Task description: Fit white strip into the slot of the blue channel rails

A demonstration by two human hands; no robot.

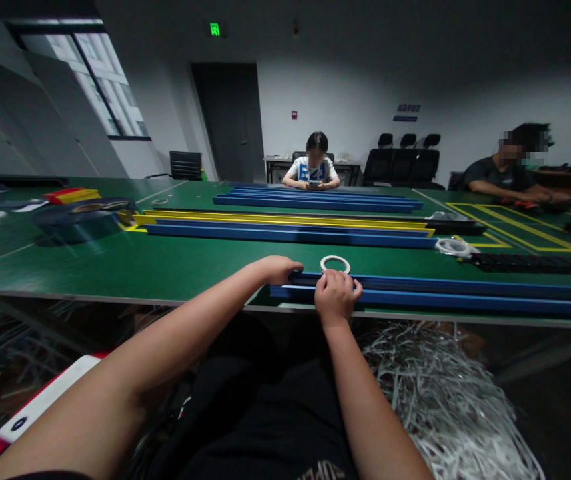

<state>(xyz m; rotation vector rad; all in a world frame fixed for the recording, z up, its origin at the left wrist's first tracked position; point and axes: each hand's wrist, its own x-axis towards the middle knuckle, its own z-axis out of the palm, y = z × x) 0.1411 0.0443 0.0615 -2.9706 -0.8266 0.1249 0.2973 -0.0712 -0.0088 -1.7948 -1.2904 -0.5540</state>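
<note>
Fingers of left hand (278, 269) and right hand (336, 298) clamped on blue rail (465, 293), tape ring (335, 264) just behind

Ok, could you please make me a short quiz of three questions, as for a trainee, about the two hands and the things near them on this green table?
1. True or false: the white ring lies just beyond the right hand.
2. Which hand sits at the very end of the blue strips? A) the left hand B) the right hand C) neither hand
3. Fill the gap: below the edge of the table, on the person's right side, lies a heap of ____ shreds.

Key: 1 true; 2 A; 3 white.
</note>
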